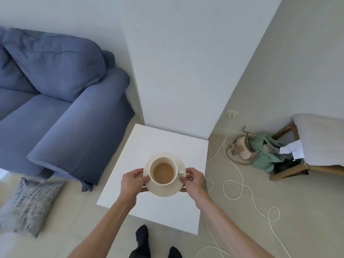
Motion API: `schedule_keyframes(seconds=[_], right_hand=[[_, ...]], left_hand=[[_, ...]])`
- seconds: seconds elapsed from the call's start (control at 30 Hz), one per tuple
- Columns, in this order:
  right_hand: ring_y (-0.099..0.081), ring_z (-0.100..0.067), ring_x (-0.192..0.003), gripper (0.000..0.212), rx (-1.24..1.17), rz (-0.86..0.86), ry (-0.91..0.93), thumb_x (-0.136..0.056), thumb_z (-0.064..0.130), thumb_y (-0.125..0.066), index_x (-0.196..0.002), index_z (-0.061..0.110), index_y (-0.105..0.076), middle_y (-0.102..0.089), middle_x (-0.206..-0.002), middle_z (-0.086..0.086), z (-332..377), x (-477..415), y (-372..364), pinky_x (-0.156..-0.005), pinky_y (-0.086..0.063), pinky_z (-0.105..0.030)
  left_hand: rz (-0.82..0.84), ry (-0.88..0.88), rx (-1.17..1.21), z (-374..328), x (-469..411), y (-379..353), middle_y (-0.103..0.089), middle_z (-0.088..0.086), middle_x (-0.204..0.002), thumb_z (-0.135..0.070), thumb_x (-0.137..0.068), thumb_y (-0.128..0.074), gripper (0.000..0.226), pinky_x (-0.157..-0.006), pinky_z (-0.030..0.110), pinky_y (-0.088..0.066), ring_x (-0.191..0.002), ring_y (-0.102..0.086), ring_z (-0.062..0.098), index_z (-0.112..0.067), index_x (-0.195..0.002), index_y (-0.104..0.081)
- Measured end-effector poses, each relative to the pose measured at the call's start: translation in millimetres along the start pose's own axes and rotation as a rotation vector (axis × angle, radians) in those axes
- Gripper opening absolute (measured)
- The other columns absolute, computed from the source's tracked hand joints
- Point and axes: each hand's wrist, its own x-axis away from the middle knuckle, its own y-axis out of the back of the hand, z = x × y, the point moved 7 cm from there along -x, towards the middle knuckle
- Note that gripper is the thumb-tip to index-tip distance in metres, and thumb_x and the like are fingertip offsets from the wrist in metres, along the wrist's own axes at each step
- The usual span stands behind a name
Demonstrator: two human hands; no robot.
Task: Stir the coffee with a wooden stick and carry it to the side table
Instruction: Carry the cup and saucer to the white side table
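White side table (160, 138), coffee-filled cup (163, 173).

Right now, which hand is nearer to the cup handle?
The right hand. Its fingers hold the saucer edge just beside the cup handle; the left hand holds the opposite edge, across the cup.

Counter (163, 142) top bare on all sides of the saucer (167, 190); open approach from the near edge and from the right. Blue sofa arm (83, 131) stands just beside its left edge, white wall column (175, 71) closes the far edge. Floor to the right carries loose white cable (240, 185), bag (242, 151) and green cloth (264, 151).
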Motion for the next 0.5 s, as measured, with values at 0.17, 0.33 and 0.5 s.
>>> schedule_keyframes(seconds=[0.17,0.33,0.5], right_hand=[[-0.064,-0.022,-0.072,0.008,-0.056,-0.071,-0.032,-0.088,0.002,-0.065,-0.091,0.009,-0.067,-0.057,-0.078,-0.009,-21,-60,-3,-0.064,-0.065,-0.037],[-0.067,-0.023,-0.074,0.008,-0.076,-0.122,-0.083,-0.088,0.005,-0.065,-0.093,0.011,-0.068,-0.061,-0.084,-0.011,-57,-121,-19,-0.063,-0.064,-0.033],[-0.068,-0.026,-0.076,0.007,-0.063,-0.156,-0.112,-0.089,0.006,-0.065,-0.092,0.011,-0.067,-0.065,-0.089,-0.013,-92,-181,-43,-0.059,-0.062,-0.028]], left_hand=[[0.073,-0.008,-0.053,-2,-71,-29,-0.081,0.013,-0.086,0.003,-0.087,-0.074,0.021,-0.064,0.035,-0.064,-0.088,-0.078,0.037,-0.01,-0.103,-0.078],[0.114,0.014,-0.091,18,-153,-50,-0.079,0.015,-0.088,-0.001,-0.086,-0.076,0.024,-0.072,0.04,-0.066,-0.088,-0.078,0.036,-0.015,-0.105,-0.079],[0.124,0.047,-0.144,45,-233,-64,-0.072,0.011,-0.074,0.001,-0.086,-0.075,0.026,-0.071,0.038,-0.065,-0.08,-0.077,0.034,-0.015,-0.106,-0.078]])
